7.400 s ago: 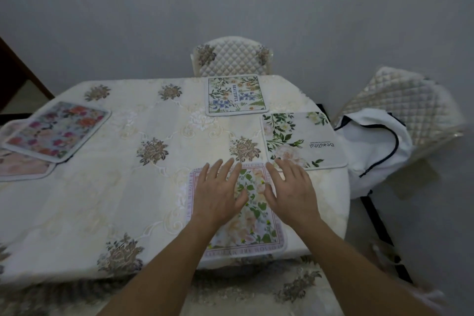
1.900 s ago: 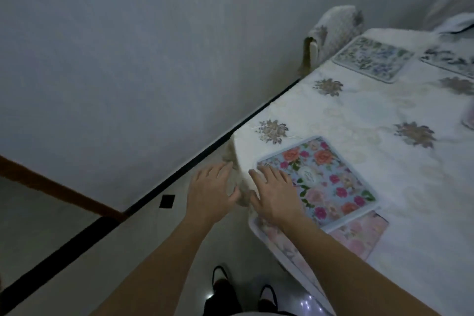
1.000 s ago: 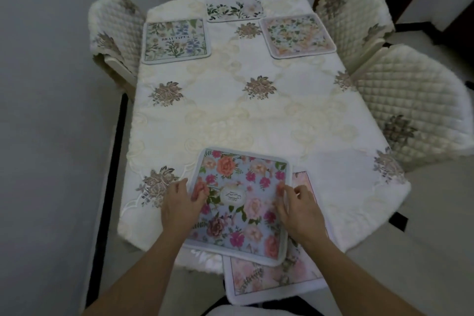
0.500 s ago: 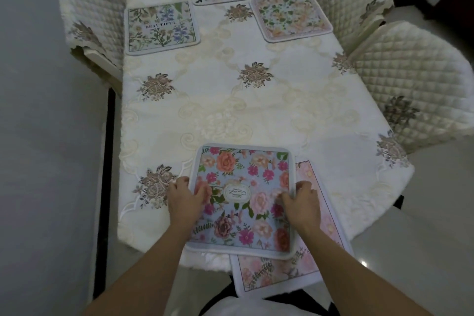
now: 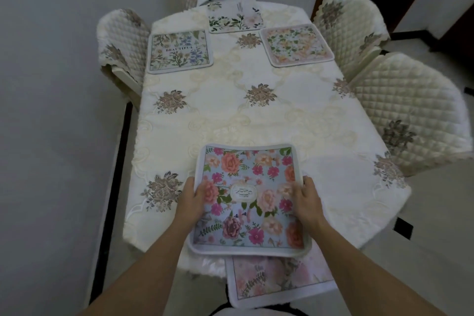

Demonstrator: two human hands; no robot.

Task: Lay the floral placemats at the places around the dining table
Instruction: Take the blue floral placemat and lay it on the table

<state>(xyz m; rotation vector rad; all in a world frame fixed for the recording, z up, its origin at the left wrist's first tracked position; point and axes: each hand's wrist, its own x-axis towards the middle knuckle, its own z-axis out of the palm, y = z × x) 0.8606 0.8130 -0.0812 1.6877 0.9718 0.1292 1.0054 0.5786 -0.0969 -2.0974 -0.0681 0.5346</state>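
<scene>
Both forearms reach forward, and we see the left hand and right hand gripping opposite side edges of the blue floral placemat, thumbs on top. It sits at the near end of the dining table, overlapping a pink floral placemat that overhangs the edge. Its oval centre label is too blurred to read; the far-left placemat reads "BEAUTIFUL".

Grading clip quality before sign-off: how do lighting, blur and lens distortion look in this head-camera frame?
Head view: light is dim and flat, with no harsh glare on the tablecloth; head view: the right hand looks slightly smeared at its fingertips on the blue floral placemat, while the lettering on the BEAUTIFUL placemat is readable; head view: wide-angle bending tilts the quilted chairs outward.
</scene>
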